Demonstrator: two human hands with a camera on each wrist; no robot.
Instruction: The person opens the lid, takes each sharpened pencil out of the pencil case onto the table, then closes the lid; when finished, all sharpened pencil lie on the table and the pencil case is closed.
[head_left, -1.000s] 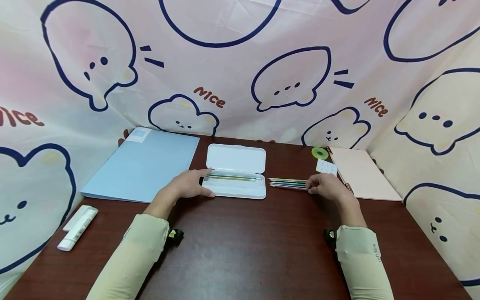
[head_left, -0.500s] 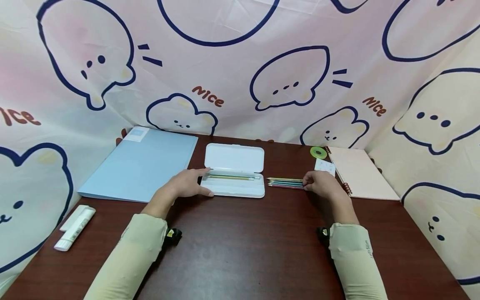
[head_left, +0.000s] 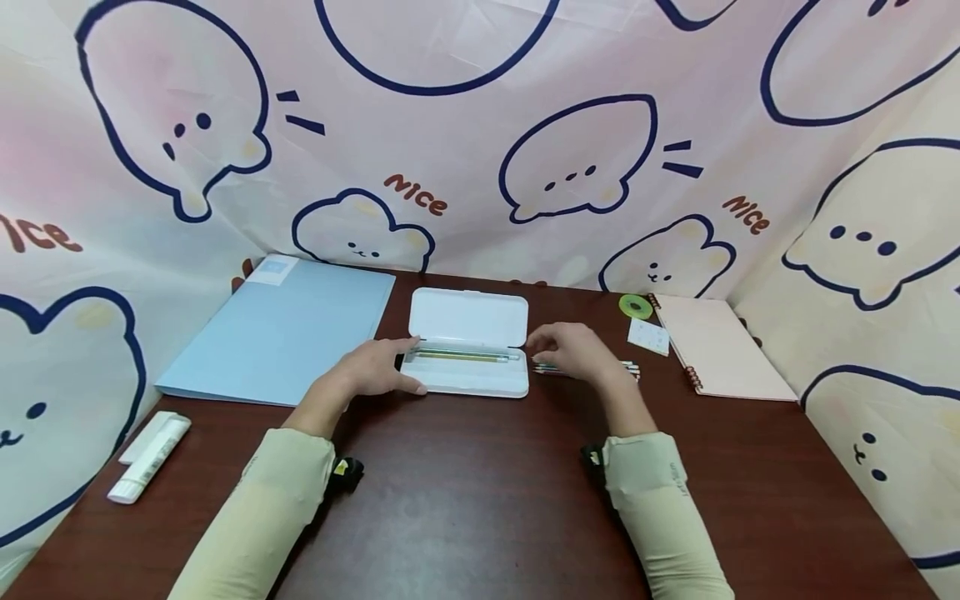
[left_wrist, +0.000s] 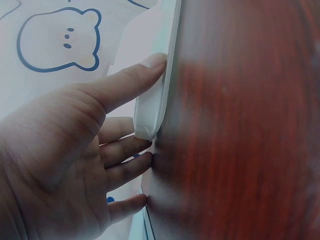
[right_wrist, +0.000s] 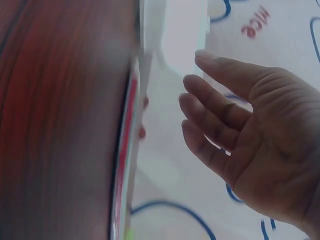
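A white pencil case [head_left: 467, 382] lies open at the middle of the brown table [head_left: 480, 500], lid [head_left: 468, 317] folded back, with a pencil [head_left: 461, 356] in its tray. My left hand [head_left: 397, 367] rests against the case's left end. In the left wrist view its thumb [left_wrist: 135, 77] presses the case edge [left_wrist: 150, 112] and the fingers lie fairly straight. My right hand [head_left: 551, 346] hovers with relaxed fingers just right of the case, holding nothing; the right wrist view shows its palm [right_wrist: 235, 125] empty. Several coloured pencils [head_left: 628, 367] lie under it, mostly hidden.
A blue folder [head_left: 281, 329] lies at the back left and a white tube [head_left: 150, 454] near the left edge. At the back right are a green tape roll [head_left: 636, 306], a small white card [head_left: 649, 336] and a pink spiral notebook [head_left: 723, 350]. Printed cloth walls surround the table.
My right hand has left the right ends of the loose pencils and moved left, above their tips beside the case. The left hand and the case have stayed put.
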